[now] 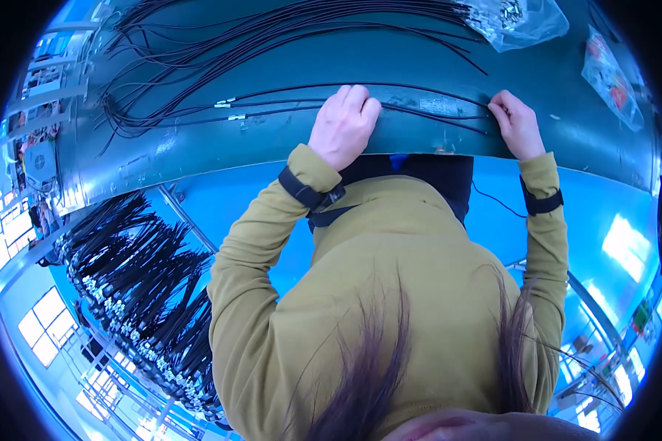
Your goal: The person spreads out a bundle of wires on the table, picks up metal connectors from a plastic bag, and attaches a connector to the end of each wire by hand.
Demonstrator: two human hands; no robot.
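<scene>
In the upper middle of the frame, a few black cables (419,111) lie across the green worktop (272,140), metal fittings (237,117) toward their left. The left hand (344,126) curls over them, its grip hidden; the right hand (517,123) seems to pinch the upper cable's tip. The step looks like lining up ends; the next move calls for steadying the lengths while evening the tips.
</scene>
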